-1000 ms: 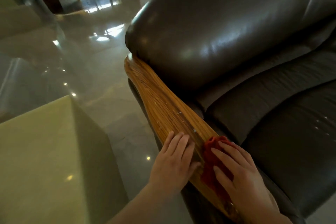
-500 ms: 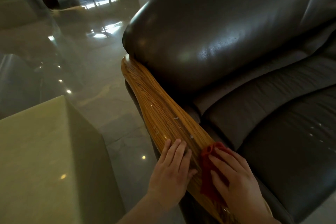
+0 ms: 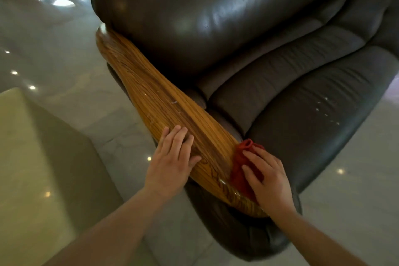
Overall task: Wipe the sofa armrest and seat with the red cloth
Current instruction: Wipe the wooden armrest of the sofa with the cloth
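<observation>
On the near end of the wooden armrest [image 3: 164, 101] I see both hands at work. My right hand [image 3: 266, 179] lies flat over the red cloth [image 3: 241, 164], fingers spread and pressing it against the armrest's inner edge, right where the wood meets the dark leather seat [image 3: 313, 119]; whether any finger curls under the cloth I cannot tell. My left hand [image 3: 172, 157] rests open on the bare wood just beside it, holding nothing. About 6 pale specks dot the seat cushion.
</observation>
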